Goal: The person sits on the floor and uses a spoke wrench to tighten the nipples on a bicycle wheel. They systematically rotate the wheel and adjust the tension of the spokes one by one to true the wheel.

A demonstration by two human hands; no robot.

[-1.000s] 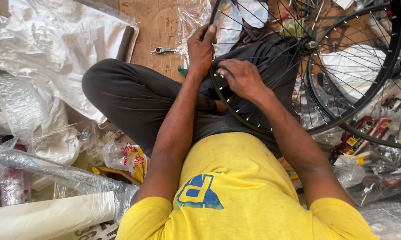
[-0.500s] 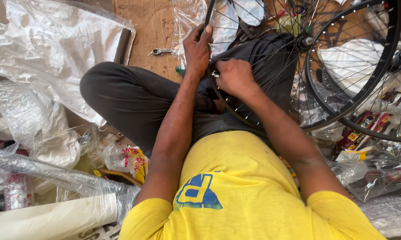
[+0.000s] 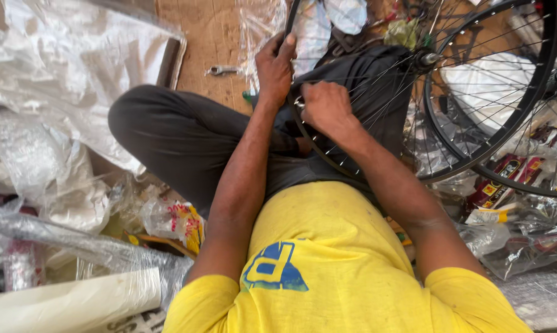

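Note:
A black spoked bicycle wheel rim [image 3: 328, 157] rests across my lap, over my crossed legs in dark trousers. My left hand [image 3: 274, 66] grips the rim near its upper left edge. My right hand [image 3: 323, 106] is closed at the rim's inner side, fingers pinched where a spoke meets the rim; whether it holds a small tool is hidden. The hub [image 3: 428, 60] with its spokes lies to the right.
A second black wheel [image 3: 507, 132] leans at the right. A small metal wrench [image 3: 223, 70] lies on the brown board ahead. Crumpled clear plastic sheeting [image 3: 62, 92] and wrapped rolls fill the left; packets and plastic bags [image 3: 507, 197] litter the right.
Both hands have stayed on the rim. The view has shifted slightly, and the right hand has moved a little along the rim.

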